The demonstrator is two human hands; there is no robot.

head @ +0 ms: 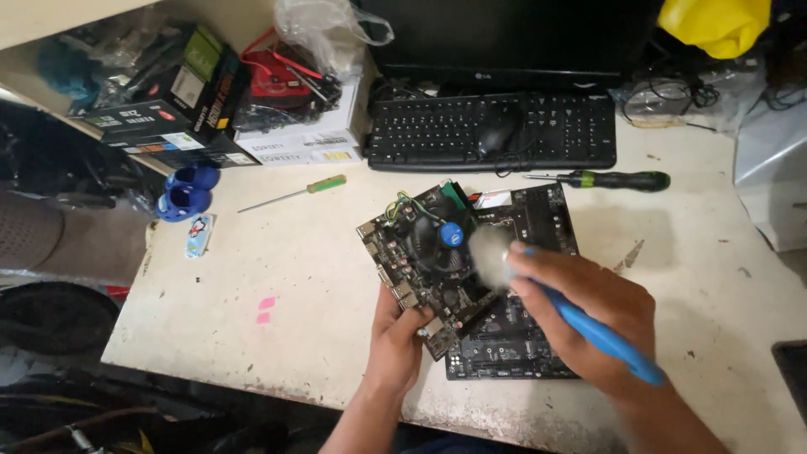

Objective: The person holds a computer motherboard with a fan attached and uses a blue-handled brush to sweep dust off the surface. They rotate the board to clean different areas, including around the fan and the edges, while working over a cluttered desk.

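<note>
My left hand (pixel 393 340) gripped the near corner of the upper motherboard (pixel 424 265), thumb on top and fingers curled under its edge, tilting the board up off a second motherboard (pixel 525 336) that lay flat beneath it on the desk (pixel 294 277). My right hand (pixel 588 311) was closed around the blue handle of a brush (pixel 580 324), whose bristles were a grey blur just right of the CPU cooler fan (pixel 441 240) on the upper motherboard. Beyond the upper motherboard lay a black keyboard (pixel 492 130) with a black mouse (pixel 498 130) resting on its keys, in front of a monitor (pixel 504 38). A black-and-green screwdriver (pixel 609 179) lay between the keyboard and the boards, to the right. Another thin screwdriver with a green handle (pixel 294 192) lay left of the upper motherboard, and farther left were stacked boxes (pixel 218 118) and a small blue toy shoe (pixel 187 190) near the desk's edge.
</note>
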